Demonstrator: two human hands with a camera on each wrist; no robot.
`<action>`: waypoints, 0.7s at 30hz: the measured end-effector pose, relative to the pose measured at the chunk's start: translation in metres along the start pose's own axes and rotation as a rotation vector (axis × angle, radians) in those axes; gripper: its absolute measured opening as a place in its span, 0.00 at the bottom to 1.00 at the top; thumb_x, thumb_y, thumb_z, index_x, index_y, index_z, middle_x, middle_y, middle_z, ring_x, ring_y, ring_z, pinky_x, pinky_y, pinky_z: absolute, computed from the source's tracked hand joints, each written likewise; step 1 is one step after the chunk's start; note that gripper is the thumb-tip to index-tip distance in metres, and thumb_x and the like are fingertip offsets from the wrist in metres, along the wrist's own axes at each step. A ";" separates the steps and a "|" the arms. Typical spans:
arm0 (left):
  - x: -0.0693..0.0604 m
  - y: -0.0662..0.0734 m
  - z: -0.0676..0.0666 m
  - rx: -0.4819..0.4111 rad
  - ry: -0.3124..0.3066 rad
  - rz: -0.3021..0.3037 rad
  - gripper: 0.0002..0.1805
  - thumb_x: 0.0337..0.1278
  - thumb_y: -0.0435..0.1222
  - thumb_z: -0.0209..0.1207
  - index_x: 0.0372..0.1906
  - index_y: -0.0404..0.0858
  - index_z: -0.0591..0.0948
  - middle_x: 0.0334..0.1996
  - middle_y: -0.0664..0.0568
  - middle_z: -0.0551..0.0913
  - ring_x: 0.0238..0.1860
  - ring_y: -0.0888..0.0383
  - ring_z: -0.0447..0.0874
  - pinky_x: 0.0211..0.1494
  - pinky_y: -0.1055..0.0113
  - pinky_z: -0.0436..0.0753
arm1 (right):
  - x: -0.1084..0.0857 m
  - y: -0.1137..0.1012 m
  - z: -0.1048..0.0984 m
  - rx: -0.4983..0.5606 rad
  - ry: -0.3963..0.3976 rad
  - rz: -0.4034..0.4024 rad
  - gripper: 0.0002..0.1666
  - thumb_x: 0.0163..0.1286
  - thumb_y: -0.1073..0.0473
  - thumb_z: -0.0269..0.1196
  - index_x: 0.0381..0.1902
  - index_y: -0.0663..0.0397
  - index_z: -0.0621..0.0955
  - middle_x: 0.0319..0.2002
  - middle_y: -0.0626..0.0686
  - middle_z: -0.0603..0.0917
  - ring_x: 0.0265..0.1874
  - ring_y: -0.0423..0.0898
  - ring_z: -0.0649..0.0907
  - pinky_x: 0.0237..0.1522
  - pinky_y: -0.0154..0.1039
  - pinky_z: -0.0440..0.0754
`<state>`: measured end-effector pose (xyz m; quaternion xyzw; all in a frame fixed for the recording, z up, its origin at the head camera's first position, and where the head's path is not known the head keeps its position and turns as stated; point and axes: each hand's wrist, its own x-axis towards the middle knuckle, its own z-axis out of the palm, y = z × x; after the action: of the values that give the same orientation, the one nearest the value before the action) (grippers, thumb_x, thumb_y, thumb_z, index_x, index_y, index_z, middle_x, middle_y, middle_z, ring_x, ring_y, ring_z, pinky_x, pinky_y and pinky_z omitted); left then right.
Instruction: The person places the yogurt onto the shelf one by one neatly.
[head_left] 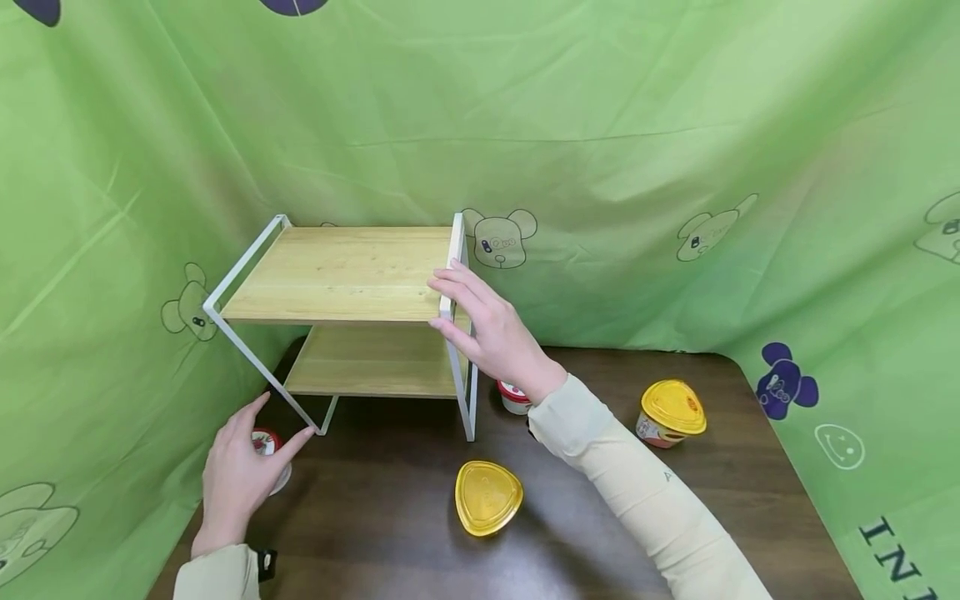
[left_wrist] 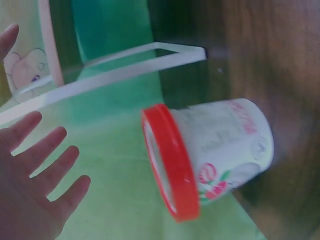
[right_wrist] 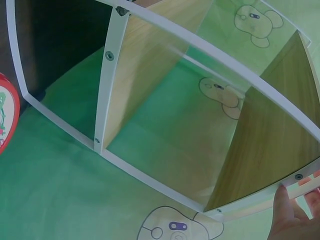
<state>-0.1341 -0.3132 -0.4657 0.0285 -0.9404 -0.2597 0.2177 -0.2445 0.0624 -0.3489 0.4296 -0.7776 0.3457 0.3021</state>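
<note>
A two-tier wooden shelf with a white metal frame [head_left: 337, 275] stands on the table, also seen from its side in the right wrist view [right_wrist: 270, 140]. My right hand [head_left: 502, 333] touches its upper right edge with fingers extended; in the right wrist view that hand [right_wrist: 295, 212] has its thumb against the frame bar. My left hand [head_left: 236, 475] is spread near the shelf's lower left foot and holds nothing. Partly hidden behind it is a white cup with a red lid [head_left: 266, 442]. The left wrist view shows this cup [left_wrist: 225, 145] beside the spread left fingers [left_wrist: 55, 155].
A second red-lidded cup [head_left: 515, 398] stands right of the shelf, partly hidden by my right arm. One yellow-lidded tub [head_left: 487, 497] is in front, another [head_left: 672, 408] at the right. Green printed cloth [head_left: 600, 167] hangs behind and beside the brown table [head_left: 375, 517].
</note>
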 end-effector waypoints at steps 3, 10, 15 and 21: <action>-0.003 -0.007 0.001 0.007 -0.011 -0.026 0.52 0.48 0.59 0.73 0.74 0.36 0.69 0.66 0.31 0.72 0.63 0.28 0.68 0.57 0.32 0.70 | 0.000 0.000 0.000 0.002 0.004 -0.001 0.28 0.72 0.57 0.66 0.66 0.61 0.76 0.67 0.58 0.75 0.75 0.53 0.64 0.73 0.45 0.61; -0.007 -0.021 0.003 0.017 -0.017 -0.080 0.56 0.45 0.59 0.74 0.75 0.35 0.66 0.68 0.31 0.69 0.64 0.28 0.66 0.58 0.32 0.67 | 0.001 -0.001 0.001 -0.008 0.005 -0.001 0.26 0.73 0.57 0.65 0.65 0.62 0.76 0.67 0.59 0.75 0.74 0.54 0.64 0.73 0.46 0.61; -0.009 -0.025 0.007 0.010 -0.023 -0.106 0.59 0.44 0.59 0.75 0.77 0.34 0.63 0.70 0.31 0.66 0.65 0.28 0.64 0.60 0.31 0.67 | 0.001 -0.002 0.001 -0.012 0.014 -0.003 0.26 0.73 0.58 0.65 0.65 0.62 0.76 0.67 0.58 0.75 0.74 0.54 0.65 0.73 0.46 0.61; -0.014 -0.028 0.009 -0.007 -0.043 -0.153 0.62 0.44 0.59 0.75 0.78 0.33 0.58 0.71 0.29 0.63 0.66 0.28 0.63 0.61 0.31 0.66 | -0.001 -0.002 0.003 -0.006 0.015 0.006 0.27 0.72 0.58 0.65 0.65 0.62 0.76 0.67 0.58 0.75 0.74 0.54 0.64 0.73 0.46 0.61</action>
<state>-0.1273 -0.3306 -0.4923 0.0940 -0.9390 -0.2793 0.1773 -0.2426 0.0596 -0.3503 0.4239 -0.7776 0.3474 0.3081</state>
